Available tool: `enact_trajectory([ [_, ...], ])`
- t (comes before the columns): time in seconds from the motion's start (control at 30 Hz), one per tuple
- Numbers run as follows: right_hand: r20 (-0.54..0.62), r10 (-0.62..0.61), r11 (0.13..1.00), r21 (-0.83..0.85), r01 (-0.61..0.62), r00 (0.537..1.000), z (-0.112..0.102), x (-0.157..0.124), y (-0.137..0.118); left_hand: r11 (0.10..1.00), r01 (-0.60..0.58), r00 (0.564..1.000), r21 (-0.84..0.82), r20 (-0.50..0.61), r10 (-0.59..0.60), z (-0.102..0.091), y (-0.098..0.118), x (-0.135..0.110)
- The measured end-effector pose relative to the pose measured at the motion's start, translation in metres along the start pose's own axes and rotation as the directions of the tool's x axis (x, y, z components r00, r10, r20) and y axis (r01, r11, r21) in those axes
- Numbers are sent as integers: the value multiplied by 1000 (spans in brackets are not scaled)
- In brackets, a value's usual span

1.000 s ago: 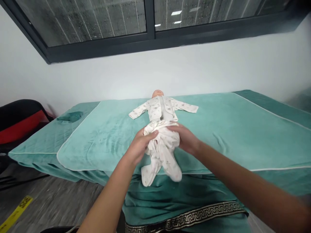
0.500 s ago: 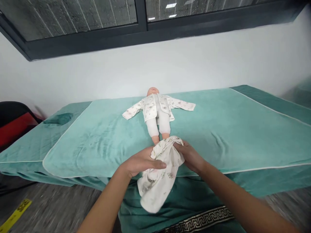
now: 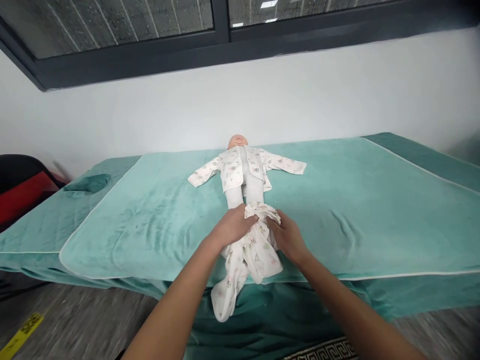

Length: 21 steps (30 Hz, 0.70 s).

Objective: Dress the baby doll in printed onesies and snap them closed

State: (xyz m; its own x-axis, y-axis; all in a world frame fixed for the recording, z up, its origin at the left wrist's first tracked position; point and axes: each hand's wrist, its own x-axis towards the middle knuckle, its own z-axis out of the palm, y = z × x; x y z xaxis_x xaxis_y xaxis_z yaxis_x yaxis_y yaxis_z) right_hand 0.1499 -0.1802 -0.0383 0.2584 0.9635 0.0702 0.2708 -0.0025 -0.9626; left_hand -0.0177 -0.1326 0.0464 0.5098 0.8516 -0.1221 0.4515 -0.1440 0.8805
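Note:
A baby doll (image 3: 237, 141) lies on its back with its head toward the wall. It wears an open white printed jacket (image 3: 231, 167), sleeves spread to both sides, over white underclothes. My left hand (image 3: 235, 225) and my right hand (image 3: 288, 235) grip the bunched waist of white printed baby pants (image 3: 262, 252) at the doll's lower legs. Both pant legs hang toward me, one past the bed's front edge. The doll's feet are hidden behind the cloth and my hands.
The bed (image 3: 150, 200) has a pale green cover with white piping and a face hole (image 3: 88, 183) at its left end. Behind it stand a white wall (image 3: 168, 115) and a dark window frame (image 3: 150, 60). A black and red chair (image 3: 26, 190) is at far left.
Both hands have moved forward with the pants, up over the doll's feet and lower legs. The pant legs, bunched together before, now hang apart.

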Motion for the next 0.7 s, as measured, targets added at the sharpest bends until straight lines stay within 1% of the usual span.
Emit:
enact_trajectory([
  [0.07,1,-22,1000,19,22,1000,0,2,0,982,-6,985,-190,167,39,-9,5,-3],
  [0.1,6,-31,999,45,30,1000,0,4,0,962,27,972,-271,231,37,-13,7,-5],
  [0.13,11,-34,996,84,33,999,0,6,0,940,78,963,-331,270,15,-17,9,-7],
  [0.2,28,-1,980,197,-4,1000,-1,11,-2,896,177,957,-406,285,-59,-25,11,-10],
  [0.27,60,57,927,367,-76,997,-2,15,-4,864,221,952,-453,294,-89,-30,12,-12],
  [0.33,131,85,833,534,-143,988,-4,18,-6,857,224,926,-464,377,-38,-34,15,-12],
  [0.37,172,79,790,589,-167,982,-4,19,-7,863,215,910,-457,415,-7,-35,16,-11],
  [0.4,205,66,763,621,-182,976,-5,21,-8,870,199,903,-451,429,16,-36,18,-9],
  [0.43,232,56,751,631,-194,971,-5,22,-9,871,178,912,-457,410,29,-36,20,-5],
  [0.47,243,57,750,630,-202,968,-5,23,-9,866,154,935,-475,354,28,-35,21,-1],
  [0.53,233,76,760,616,-208,969,-4,25,-9,845,106,985,-524,174,-15,-30,21,10],
  [0.57,214,83,764,613,-200,973,-4,27,-9,836,83,995,-542,88,-42,-26,20,17],
  [0.63,167,60,783,603,-150,984,-3,32,-8,837,38,996,-546,-50,-77,-18,18,31],
  [0.7,102,-25,837,546,-35,994,-3,41,-7,861,-8,983,-508,-161,-86,-11,17,43],
])
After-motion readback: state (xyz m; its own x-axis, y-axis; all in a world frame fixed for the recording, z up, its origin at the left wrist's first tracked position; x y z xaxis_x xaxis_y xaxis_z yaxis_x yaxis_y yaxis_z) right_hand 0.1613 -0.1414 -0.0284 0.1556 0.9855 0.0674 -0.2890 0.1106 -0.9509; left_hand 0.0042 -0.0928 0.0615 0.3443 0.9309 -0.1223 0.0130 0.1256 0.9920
